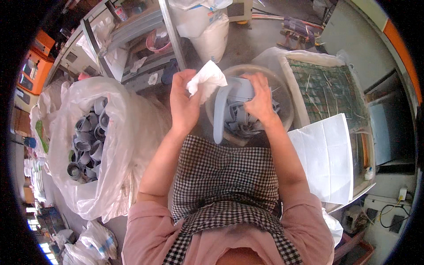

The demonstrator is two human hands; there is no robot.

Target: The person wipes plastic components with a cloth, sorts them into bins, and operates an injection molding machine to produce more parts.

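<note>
At my far left stands an orange machine (33,70), with a pale panel on its front whose markings are too small to read. Nearer me, a big clear plastic bag (121,115) gapes open, full of grey cup-shaped parts (90,141) heaped at all angles. Below it lies a white sack (95,243) with a blue patch. Beyond the bag, a small container (120,13) with red and white colouring and a pink basin (159,42) sit by a metal frame (173,35).

My left hand (185,99) is raised, its fingers and thumb pinching a crumpled white cloth (207,77). Past it, white sacks (212,42) carry blue and reddish print, too blurred for me to read.

In front of my checked apron (225,172) is the grey plastic piece (221,110), curved and long-edged, held up over a round tub (288,97). My right hand (260,95) grips its right side, fingers over the top and thumb lower down. I can't tell whether the cloth touches it. More grey pieces (243,123) lie jumbled in the tub.

To the right, green mesh (327,92) covers a pale-edged box (293,75); a creased white sheet (324,161) lies over its near end. Farther right, a white plug (403,193) trails a cable.
</note>
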